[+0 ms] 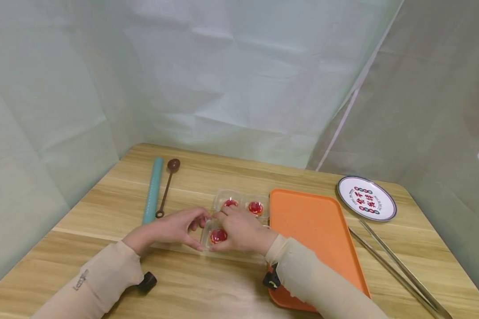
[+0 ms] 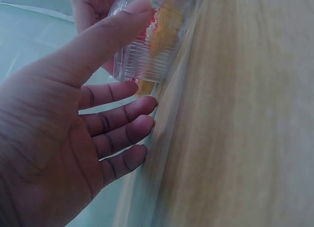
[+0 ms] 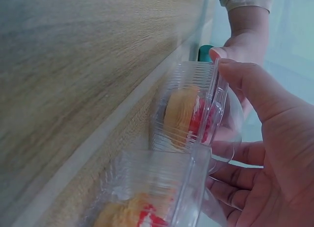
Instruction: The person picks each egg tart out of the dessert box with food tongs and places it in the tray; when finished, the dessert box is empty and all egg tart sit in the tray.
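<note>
The pastry box (image 1: pixel 214 235) sits between the left hand (image 1: pixel 183 227) and right hand (image 1: pixel 240 228) in the head view; uneven pressure could tip it, and the right forearm (image 1: pixel 313 270) crosses an orange tray (image 1: pixel 303 217). Left wrist view: fingers loosely curved, thumb touching the box. Right wrist view: thumb and fingers grip its rim (image 3: pixel 214 92), a neighbouring box (image 3: pixel 147 175) just beside.

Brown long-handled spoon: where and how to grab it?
I'd pinch the spoon mid-handle, from above and its right: the handle is thin and lies flat, the teal rod runs close along its left, and the left hand crowds the ring end.
</note>
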Available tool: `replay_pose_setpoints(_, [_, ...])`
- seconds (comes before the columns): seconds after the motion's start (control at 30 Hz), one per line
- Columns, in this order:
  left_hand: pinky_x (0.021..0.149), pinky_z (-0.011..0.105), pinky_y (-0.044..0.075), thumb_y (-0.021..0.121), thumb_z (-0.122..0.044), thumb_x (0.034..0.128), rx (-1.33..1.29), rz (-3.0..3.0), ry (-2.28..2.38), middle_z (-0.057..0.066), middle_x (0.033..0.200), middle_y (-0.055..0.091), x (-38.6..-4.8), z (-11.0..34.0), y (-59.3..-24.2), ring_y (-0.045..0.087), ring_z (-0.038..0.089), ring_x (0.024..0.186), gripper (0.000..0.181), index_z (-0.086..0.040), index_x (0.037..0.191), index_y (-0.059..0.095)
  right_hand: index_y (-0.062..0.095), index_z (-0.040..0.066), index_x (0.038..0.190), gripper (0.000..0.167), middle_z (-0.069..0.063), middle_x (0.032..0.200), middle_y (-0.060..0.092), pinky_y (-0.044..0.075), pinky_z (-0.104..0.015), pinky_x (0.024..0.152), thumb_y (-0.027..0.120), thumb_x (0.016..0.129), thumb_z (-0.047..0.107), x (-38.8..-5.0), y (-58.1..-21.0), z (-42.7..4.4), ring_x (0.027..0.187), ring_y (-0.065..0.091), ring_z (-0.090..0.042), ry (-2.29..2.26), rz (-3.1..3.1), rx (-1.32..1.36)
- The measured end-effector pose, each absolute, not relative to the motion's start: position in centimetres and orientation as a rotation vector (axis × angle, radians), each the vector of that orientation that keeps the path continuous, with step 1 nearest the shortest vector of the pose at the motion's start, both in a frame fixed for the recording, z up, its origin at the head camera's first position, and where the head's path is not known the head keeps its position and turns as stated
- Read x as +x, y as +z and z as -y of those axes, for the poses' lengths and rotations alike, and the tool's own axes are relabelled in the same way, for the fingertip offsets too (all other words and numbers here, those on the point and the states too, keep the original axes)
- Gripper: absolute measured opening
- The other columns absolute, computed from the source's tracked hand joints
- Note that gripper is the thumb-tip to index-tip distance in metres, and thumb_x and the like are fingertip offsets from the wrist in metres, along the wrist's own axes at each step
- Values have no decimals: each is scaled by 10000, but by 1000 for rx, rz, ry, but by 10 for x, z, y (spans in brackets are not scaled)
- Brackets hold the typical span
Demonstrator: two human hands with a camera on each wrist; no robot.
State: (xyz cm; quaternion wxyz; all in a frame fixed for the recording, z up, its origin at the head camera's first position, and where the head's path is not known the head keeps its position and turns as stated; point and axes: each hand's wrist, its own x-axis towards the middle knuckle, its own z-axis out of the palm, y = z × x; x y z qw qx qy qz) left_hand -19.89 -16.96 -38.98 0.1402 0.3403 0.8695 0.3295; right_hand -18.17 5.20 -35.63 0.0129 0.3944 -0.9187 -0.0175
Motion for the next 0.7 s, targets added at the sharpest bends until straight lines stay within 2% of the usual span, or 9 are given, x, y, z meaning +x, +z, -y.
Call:
replay_pose_setpoints(0.33, [700,198,463,824,-428,706,989,-2520,938,-35,989,564,-200,170,-388,500,127,841,721,-126,1280,510,527,172,1339,728,5,1133,599,547,-301,840,690,774,601,-180,-355,-54,1000,591,-147,13,2859,1223])
replay_pose_setpoints(0.7, [720,211,474,809,-446,716,1008,-2522,933,-28,1001,576,-198,169,-389,509,113,842,722,-128,1288,505,459,234,1410,734,7,1095,554,507,-211,706,718,777,501,-180,-351,-59,901,526,-107,146,2888,1265])
